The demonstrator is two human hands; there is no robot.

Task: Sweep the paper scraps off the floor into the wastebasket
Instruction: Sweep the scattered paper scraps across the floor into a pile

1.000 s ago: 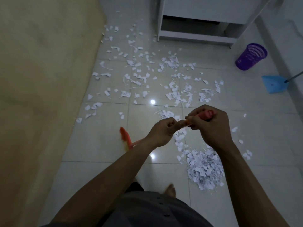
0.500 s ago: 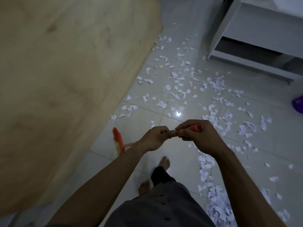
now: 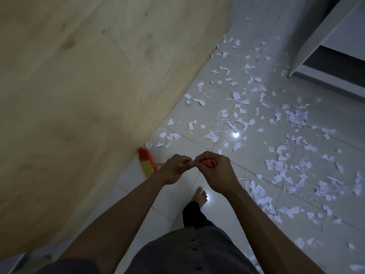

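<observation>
The floor point(image 3: 169, 202) is glossy pale tile with grey grout lines, dimly lit, and shows 2 small bright light reflections. A light wood panel point(image 3: 79, 95) fills the left side. 1 white cabinet point(image 3: 316, 36) stands at the upper right. Torn white paper scraps point(image 3: 296, 115), too many to count, lie across the tiles from the panel's edge to the right, thickest at the right. 1 broom point(image 3: 146, 163), its orange head blurred, sits low against the foot of the panel. The left hand point(image 3: 173, 169) and right hand point(image 3: 215, 171) are side by side, both with fingers curled round the orange handle. The right hand is at the handle's top end. 1 bare foot point(image 3: 199, 196) is below the hands.
</observation>
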